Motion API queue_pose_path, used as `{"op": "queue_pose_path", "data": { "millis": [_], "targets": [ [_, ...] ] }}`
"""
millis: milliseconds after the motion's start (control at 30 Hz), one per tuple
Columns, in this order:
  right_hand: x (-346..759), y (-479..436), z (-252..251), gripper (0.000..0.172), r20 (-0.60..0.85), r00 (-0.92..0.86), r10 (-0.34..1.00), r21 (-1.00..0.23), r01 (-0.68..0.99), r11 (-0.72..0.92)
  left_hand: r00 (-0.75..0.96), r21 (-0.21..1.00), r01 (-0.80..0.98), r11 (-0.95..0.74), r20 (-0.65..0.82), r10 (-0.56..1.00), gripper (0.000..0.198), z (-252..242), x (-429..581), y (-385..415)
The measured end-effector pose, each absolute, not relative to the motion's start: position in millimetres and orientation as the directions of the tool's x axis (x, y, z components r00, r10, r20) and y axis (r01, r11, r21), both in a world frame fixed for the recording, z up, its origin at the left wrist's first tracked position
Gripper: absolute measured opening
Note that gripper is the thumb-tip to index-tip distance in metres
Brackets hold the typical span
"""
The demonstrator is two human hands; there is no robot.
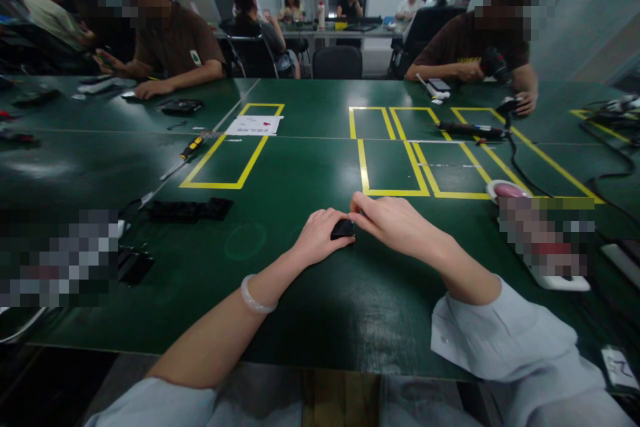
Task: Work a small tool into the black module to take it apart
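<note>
My left hand [320, 235] is closed around a small black block-like part [342, 229], thumb along its near side and fingers over the far side. It rests low over the green table [300, 307]. My right hand [387, 217] is at the part's right end, with thumb and index finger pinched together. Whatever sits between those fingertips is too small to make out. A tiny shiny spot shows on the part's right edge, near my left thumb tip.
Black parts [190, 210] lie to the left, beyond them a yellow-black screwdriver [193, 147]. Yellow tape frames [395, 192] and a white paper [255, 125] are ahead. An electric screwdriver [470, 129] with its cable lies at right. Two people in brown shirts sit opposite.
</note>
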State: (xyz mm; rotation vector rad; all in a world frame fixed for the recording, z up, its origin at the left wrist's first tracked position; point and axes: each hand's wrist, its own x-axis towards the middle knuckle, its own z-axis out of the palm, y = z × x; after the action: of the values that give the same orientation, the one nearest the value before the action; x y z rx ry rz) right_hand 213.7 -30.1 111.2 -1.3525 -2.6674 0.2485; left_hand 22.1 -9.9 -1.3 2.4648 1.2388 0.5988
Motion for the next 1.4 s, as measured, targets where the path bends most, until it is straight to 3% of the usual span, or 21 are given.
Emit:
{"op": "queue_pose_path", "data": {
  "millis": [433,633,1067,1233,1400],
  "targets": [
    [215.9,-31.3,114.1,0.018,0.063,-0.616,0.785,-0.274,0.746,0.607,0.536,0.463,0.682,-0.566,0.211,0.818,0.039,1.4,21.8,-10.8],
    [213.2,-29.2,112.0,0.027,0.041,-0.58,0.814,-0.203,0.793,0.575,0.536,0.444,0.687,-0.575,0.224,0.814,0.038,-0.8,22.0,-10.2],
    [217.4,-29.7,111.1,0.015,0.074,-0.59,0.804,-0.213,0.778,0.591,0.548,0.447,0.678,-0.584,0.223,0.806,0.04,0.6,21.7,-10.7],
    [215.1,-28.4,109.1,0.025,0.062,-0.571,0.819,-0.144,0.807,0.573,0.544,0.439,0.683,-0.584,0.228,0.808,0.039,-1.5,22.2,-10.2],
    [215.0,-27.1,107.2,0.021,0.067,-0.567,0.821,-0.138,0.809,0.571,0.541,0.444,0.686,-0.576,0.218,0.812,0.04,-1.9,22.2,-9.8]
  ]
}}
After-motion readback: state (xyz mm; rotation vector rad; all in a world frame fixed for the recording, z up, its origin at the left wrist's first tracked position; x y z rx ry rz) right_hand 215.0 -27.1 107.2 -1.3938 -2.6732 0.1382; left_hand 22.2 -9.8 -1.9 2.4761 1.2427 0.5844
